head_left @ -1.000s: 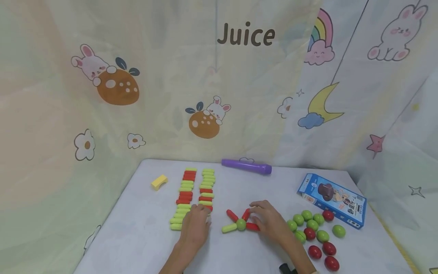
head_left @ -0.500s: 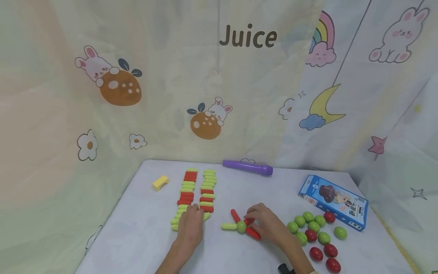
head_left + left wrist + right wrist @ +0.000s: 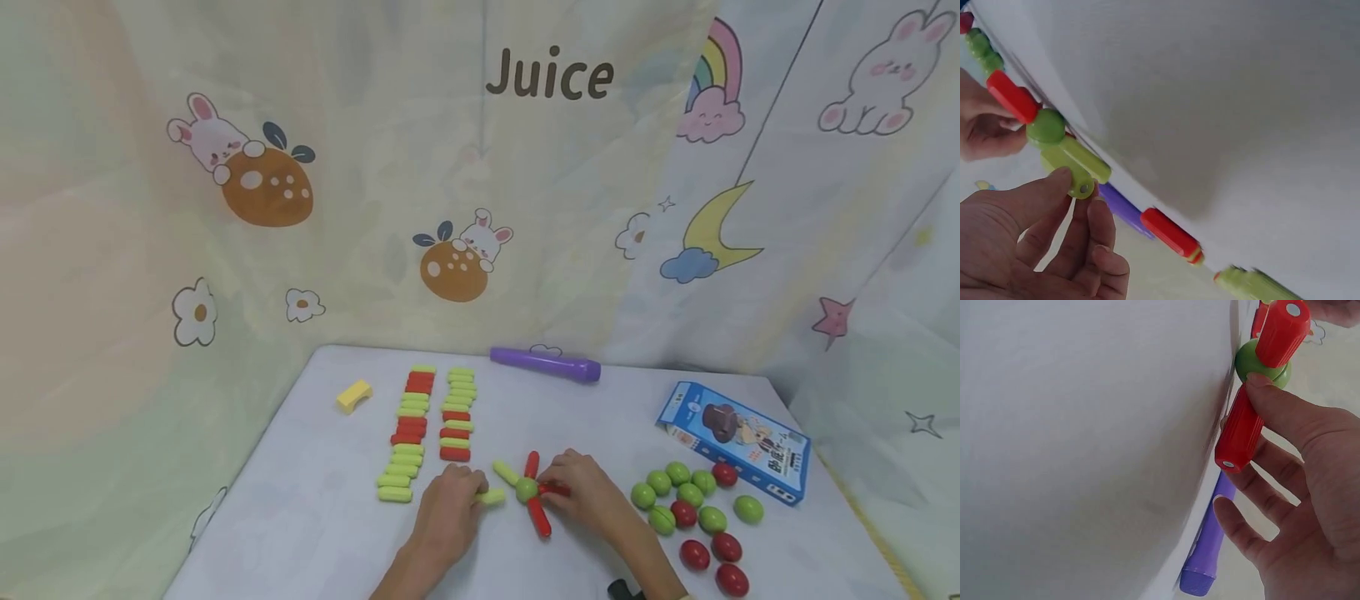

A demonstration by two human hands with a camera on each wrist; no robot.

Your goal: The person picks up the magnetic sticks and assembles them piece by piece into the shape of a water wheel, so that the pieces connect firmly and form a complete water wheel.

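Left fingers (image 3: 1101, 222) around green rod (image 3: 492, 497), right fingers (image 3: 1285, 412) around red rod (image 3: 1241, 434)

Low in the head view, right of centre, sits a round green ball (image 3: 527, 489) with four rods radiating from it. A light-green rod (image 3: 506, 472) points to the upper left, one red rod (image 3: 532, 464) upward, another red rod (image 3: 538, 517) down and slightly right. A third red rod (image 3: 557, 489) juts right, pinched by the right hand (image 3: 592, 492). Just left of the ball, the left hand (image 3: 450, 508) pinches a separate light-green rod (image 3: 491, 497), roughly level, a round grey mark on its end.
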